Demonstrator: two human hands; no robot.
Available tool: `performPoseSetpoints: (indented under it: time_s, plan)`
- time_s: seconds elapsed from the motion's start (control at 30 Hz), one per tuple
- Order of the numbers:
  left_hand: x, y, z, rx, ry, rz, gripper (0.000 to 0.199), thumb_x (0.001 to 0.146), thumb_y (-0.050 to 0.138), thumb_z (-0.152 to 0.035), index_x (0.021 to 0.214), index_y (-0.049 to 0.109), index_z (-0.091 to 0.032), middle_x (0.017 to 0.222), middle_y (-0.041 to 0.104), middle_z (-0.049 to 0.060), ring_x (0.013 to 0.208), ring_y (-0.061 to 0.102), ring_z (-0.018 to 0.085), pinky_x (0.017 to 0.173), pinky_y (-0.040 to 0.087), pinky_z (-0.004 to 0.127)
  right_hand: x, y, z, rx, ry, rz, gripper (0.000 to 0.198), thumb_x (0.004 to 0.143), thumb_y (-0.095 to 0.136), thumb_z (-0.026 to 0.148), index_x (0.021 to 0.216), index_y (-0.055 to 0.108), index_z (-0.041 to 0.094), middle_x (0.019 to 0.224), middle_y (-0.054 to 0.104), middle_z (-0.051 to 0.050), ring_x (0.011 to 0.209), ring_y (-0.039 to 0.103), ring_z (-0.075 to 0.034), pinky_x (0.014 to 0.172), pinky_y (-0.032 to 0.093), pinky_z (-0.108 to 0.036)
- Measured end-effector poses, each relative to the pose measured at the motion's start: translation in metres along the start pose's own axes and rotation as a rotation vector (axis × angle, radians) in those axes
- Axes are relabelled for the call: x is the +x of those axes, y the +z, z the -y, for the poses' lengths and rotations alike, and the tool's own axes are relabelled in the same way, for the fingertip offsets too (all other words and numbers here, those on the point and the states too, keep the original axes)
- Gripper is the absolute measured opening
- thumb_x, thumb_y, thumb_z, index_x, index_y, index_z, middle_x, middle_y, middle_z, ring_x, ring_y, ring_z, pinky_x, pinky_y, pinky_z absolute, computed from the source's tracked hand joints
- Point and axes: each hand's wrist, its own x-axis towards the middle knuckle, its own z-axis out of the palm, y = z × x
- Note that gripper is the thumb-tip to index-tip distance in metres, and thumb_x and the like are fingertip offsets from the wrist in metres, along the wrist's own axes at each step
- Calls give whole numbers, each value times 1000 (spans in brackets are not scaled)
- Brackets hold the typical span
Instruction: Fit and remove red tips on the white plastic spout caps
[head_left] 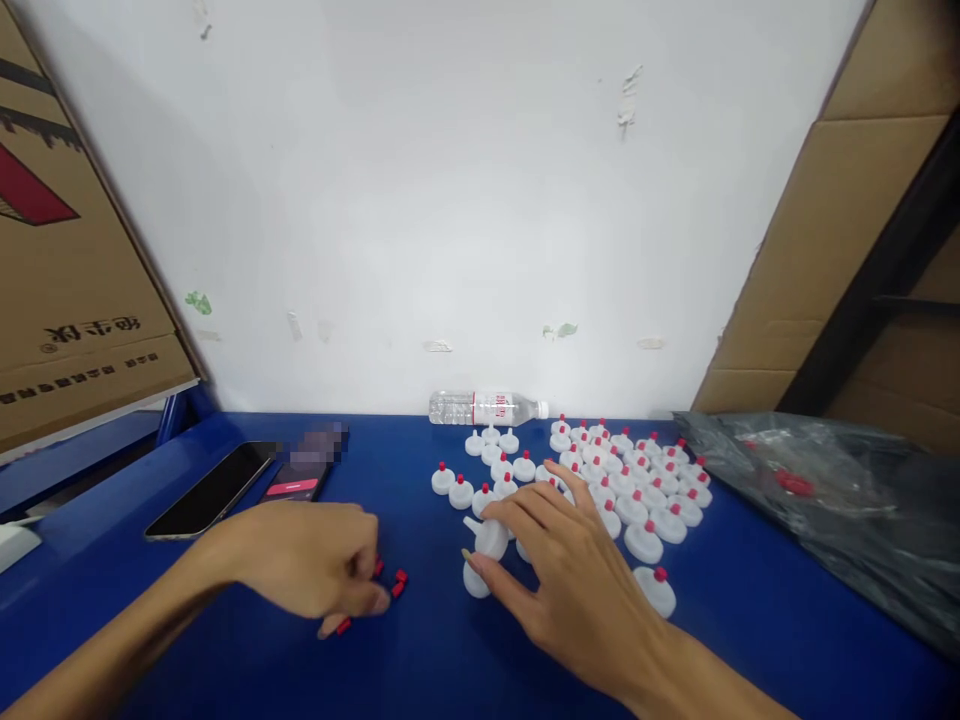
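My right hand (577,575) grips a white plastic nozzle cap (491,540) between thumb and fingers, its bare spout tilted up to the left. Just below it, another white piece (474,582) shows beside my thumb. My left hand (311,560) is low over the table, fingers curled and closed; what they hold, if anything, is hidden. Small red tips (401,577) lie close by its fingers, and one more red tip (343,626) shows under it. Beyond my right hand stand many white nozzle caps with red tips (643,542); a few at the back have bare spouts (508,441).
A clear water bottle (487,408) lies against the white wall. Two phones (217,490) rest on the blue table (247,660) at left. A dark plastic bag (825,520) with red pieces spreads along the right. Cardboard (82,250) flanks the left side.
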Motion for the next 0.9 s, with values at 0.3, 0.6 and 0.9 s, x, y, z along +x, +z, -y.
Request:
performPoseSetpoints:
  time_s: [0.3, 0.6, 0.9]
  plan:
    - [-1, 2, 2, 42, 5, 66, 18, 75, 63, -13, 65, 77, -20, 61, 72, 1, 55, 62, 15, 48, 36, 20, -3, 2, 0, 6, 3, 22, 14, 97, 64, 33, 108, 64, 24, 100, 70, 0, 96, 65, -21, 120, 15, -62]
    - [23, 4, -11, -408, 334, -330, 26, 97, 56, -31, 90, 76, -16, 56, 39, -7, 51, 29, 9, 47, 23, 23, -1, 1, -1, 50, -56, -47, 23, 95, 65, 22, 117, 60, 24, 114, 71, -1, 109, 67, -19, 125, 7, -54]
    - [42, 37, -17, -536, 433, -591, 38, 101, 56, -47, 104, 78, -16, 58, 37, -6, 51, 24, 8, 46, 17, 23, -2, 2, -2, 10, -26, -150, 18, 90, 70, 19, 104, 59, 23, 93, 71, 2, 87, 69, -18, 121, 17, -55]
